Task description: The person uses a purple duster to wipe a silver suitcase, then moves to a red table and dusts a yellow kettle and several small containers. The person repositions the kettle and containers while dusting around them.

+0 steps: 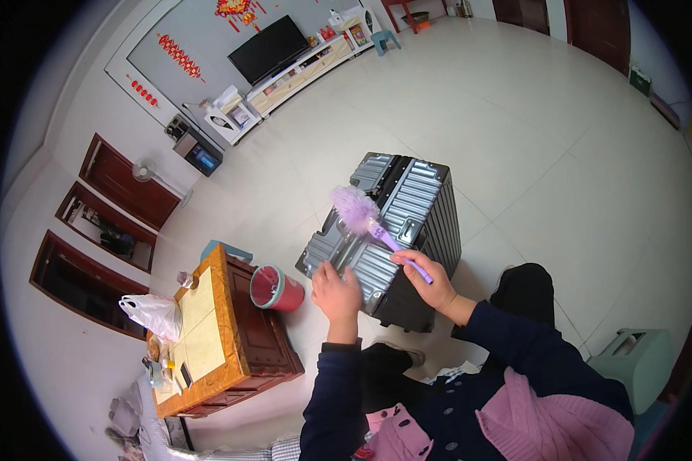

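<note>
A dark grey ribbed hard-shell suitcase stands on the floor in front of me. My right hand grips the purple handle of a fluffy duster. Its lilac head lies over the upper face of the suitcase, near the middle seam. My left hand is at the near left edge of that face, thumb apart from the fingers, holding nothing I can see. Whether its fingertips touch the shell, I cannot tell.
To the left stand a red waste bin and a wooden table bearing a white plastic bag. A pale green plastic stool is at my right. Beyond the tiled floor is a TV cabinet.
</note>
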Tool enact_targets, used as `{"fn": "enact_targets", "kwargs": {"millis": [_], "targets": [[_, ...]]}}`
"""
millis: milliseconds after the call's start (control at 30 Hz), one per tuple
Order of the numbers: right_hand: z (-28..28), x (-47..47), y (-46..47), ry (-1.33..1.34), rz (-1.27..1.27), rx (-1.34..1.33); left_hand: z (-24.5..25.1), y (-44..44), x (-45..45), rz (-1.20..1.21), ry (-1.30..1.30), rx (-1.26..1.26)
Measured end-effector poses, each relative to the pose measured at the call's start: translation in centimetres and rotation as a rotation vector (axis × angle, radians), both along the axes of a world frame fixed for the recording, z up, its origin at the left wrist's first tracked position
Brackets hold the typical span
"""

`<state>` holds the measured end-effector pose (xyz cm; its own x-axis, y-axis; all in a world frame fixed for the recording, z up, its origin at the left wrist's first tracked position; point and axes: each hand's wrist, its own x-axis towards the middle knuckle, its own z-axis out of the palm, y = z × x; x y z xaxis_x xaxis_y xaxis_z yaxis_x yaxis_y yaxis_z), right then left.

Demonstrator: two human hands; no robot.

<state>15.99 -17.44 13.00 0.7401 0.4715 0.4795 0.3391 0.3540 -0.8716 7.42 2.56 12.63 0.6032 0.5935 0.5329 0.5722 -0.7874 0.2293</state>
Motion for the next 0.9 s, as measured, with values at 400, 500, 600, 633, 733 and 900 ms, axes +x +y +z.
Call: {"fn": "enact_targets", "kwargs": {"millis": [400, 500, 600, 633, 733, 900], "targets": [[-1.6, 7.4, -2.8, 0.394, 0.074, 0.069, 1.7, -7.4, -3.5, -0.261, 0.131, 0.075], [-0.1, 8.6, -5.0, 0.538, 0.151, 0.096, 2.1, -7.3, -4.1, -0.405, 0.181, 0.006], [2.7, 8.4, -7.7, 0.460, 0.244, 0.169, 2.2, -6.7, -4.0, -0.517, 0.134, 0.000], [2.9, 7.9, -8.9, 0.445, 0.289, 0.213, 1.7, -6.9, -3.9, -0.553, 0.119, 0.013], [4.2, 6.7, -12.2, 0.446, 0.302, 0.098, 0.3, -7.9, -3.3, -0.513, 0.087, 0.046], [5.6, 4.7, -16.1, 0.500, 0.336, -0.051, -0.1, -8.7, -1.9, -0.494, 0.060, -0.010]]}}
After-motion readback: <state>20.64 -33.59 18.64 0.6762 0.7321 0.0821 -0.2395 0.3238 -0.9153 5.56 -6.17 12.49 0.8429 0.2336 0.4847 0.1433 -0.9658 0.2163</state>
